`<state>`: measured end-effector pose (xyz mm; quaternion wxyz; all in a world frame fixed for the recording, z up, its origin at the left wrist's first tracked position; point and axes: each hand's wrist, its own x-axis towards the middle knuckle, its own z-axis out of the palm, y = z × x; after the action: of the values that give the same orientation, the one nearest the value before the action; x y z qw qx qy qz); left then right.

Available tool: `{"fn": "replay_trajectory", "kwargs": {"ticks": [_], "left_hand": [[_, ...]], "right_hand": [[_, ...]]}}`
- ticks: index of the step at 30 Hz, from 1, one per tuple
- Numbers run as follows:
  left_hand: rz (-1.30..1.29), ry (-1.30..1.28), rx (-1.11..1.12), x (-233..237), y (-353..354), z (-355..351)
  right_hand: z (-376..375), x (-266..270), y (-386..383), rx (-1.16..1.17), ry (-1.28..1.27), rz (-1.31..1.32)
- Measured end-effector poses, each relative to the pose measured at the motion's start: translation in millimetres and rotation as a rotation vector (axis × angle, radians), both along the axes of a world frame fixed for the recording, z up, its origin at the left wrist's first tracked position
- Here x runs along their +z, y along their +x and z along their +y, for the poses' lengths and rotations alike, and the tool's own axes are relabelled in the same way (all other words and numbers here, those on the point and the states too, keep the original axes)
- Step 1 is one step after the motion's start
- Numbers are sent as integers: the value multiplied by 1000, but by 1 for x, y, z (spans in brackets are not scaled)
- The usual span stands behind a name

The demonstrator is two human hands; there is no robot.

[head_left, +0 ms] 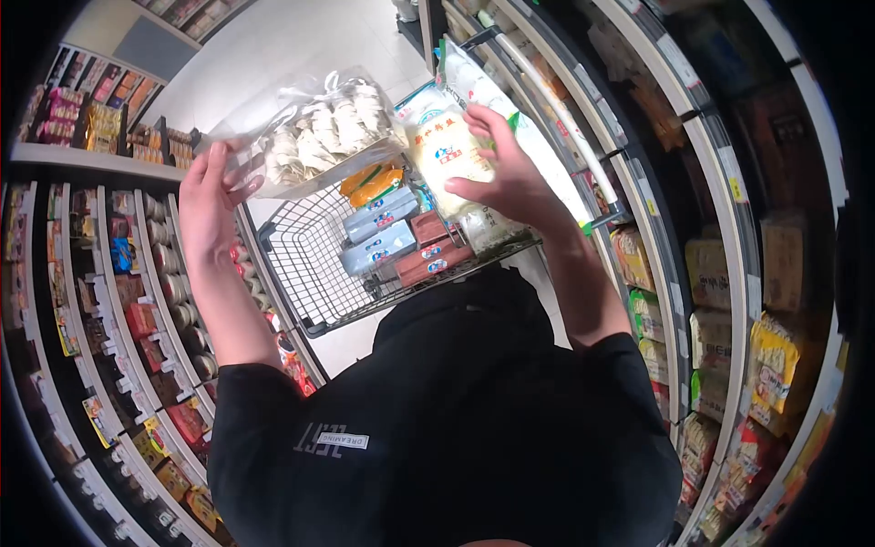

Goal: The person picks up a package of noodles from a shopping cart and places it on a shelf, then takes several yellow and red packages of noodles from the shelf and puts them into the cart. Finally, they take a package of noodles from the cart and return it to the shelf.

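Note:
My left hand (215,187) grips the left end of a clear plastic package (328,132) with whitish, knotted-looking bundles inside. The package is held up over the shopping cart (310,242). On the right, my right hand (512,173) is open, thumb and fingers apart, and overlaps a pale yellow bag (448,150) in this view. Beside that bag a large white bag (492,100) leans along the cart's handle side. Below the package, blue packs (383,246), dark red packs (433,264) and orange packs (374,185) lie together in the cart.
Shelves of packaged goods (150,319) run along the left. More shelves with bagged food (775,365) line the right, close to the cart's handle (565,118). Pale floor (273,55) extends ahead between them.

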<state>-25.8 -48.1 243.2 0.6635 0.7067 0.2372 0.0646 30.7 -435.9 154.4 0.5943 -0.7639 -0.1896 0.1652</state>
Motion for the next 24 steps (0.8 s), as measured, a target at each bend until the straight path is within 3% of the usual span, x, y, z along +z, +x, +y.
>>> {"fn": "replay_trajectory", "kwargs": {"ticks": [5,9,14,16,18,20,22,24], "left_hand": [[14,-4,-283,47,44,-51],[42,21,-490,50,78,-88],[-21,-79,-713,63,108,-179],[-170,-113,-734,67,103,-222],[-375,-144,-753,56,97,-266],[-518,93,-855,46,78,-308],[-548,6,-1071,26,65,-346],[-481,-196,-1180,38,41,-393]], "right_hand": [[6,12,33,73,95,-231],[-37,-12,38,50,364,10],[-110,13,0,-101,768,71],[-143,31,-23,-169,938,129],[-177,35,-48,-299,956,115],[-203,53,-75,-400,985,33],[-226,74,-102,-516,944,-29],[-252,97,-127,-626,853,-98]]}}
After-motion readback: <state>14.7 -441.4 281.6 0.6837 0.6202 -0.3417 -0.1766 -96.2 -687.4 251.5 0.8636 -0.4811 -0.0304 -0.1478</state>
